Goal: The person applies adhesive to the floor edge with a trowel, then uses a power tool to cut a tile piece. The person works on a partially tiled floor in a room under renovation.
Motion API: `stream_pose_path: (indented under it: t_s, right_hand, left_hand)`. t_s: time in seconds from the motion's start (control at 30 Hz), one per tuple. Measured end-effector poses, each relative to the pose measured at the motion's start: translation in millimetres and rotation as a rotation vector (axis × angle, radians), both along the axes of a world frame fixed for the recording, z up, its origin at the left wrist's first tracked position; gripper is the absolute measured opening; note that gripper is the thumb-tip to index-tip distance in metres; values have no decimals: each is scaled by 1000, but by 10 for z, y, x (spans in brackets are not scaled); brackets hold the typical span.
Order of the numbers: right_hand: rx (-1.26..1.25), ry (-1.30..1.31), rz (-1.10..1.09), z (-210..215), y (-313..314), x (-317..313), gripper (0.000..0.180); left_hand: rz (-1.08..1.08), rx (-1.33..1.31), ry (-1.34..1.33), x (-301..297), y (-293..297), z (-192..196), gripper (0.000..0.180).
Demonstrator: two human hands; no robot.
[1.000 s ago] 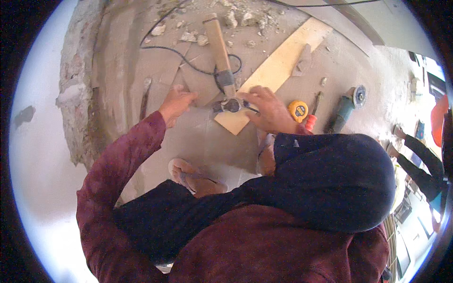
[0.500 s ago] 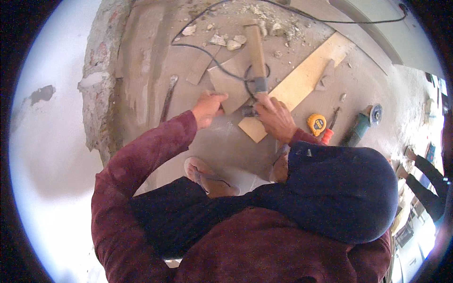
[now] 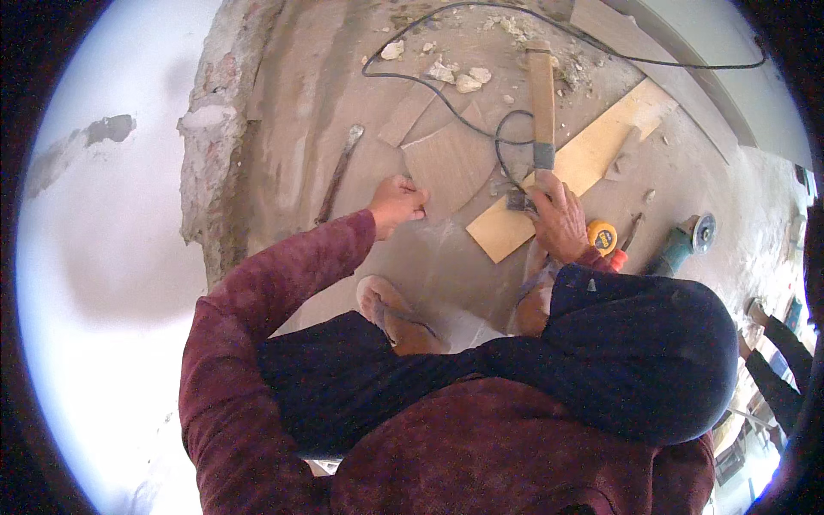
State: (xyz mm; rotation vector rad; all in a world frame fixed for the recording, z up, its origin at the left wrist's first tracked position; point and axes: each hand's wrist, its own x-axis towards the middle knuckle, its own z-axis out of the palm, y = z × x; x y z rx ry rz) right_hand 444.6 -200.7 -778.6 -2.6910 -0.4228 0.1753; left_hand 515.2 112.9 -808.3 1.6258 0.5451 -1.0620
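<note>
Grasping the hammer (image 3: pixel 543 156) near its head (image 3: pixel 518 202) — presumably for control — the right hand (image 3: pixel 560 221) has the handle (image 3: pixel 540 93) extending beyond its fingers; the left hand (image 3: pixel 398 206) curls, contents indeterminable.

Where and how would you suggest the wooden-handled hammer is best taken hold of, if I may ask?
I would grip the middle of its wooden handle, coming from the right: it is long and straight, pointing toward the picture's top, and the cable loops on its left. The right hand partly covers the hammer's head.
</note>
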Motion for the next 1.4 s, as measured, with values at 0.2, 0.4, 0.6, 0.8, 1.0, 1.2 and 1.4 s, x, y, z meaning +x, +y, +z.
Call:
stream_pose_path:
  t_s: [0.2, 0.4, 0.6, 0.8, 1.0, 1.2, 1.4]
  right_hand:
    - [30, 75, -55, 51, 113, 10, 42]
    - [51, 18, -66, -68, 108, -14, 45]
    - [-22, 51, -8, -96, -11, -36, 47]
    - [59, 57, -17, -26, 8, 1, 46]
    - [-5, 8, 23, -75, -23, -17, 46]
    - [-7, 59, -2, -68, 6, -10, 50]
    - [-25, 33, 30, -153, 31, -16, 51]
  left_hand:
    - [-128, 10, 43, 129, 207, 51, 26]
    - [-678, 537, -725, 732, 207, 256, 46]
    - [-622, 687, -1087, 987, 220, -39, 59]
    - [-726, 658, -1023, 1001, 253, -53, 52]
    - [-792, 661, -955, 795, 901, 510, 52]
    - [-757, 784, -1057, 430, 1779, 1203, 53]
    - [-399, 938, -942, 20, 2485, 984, 52]
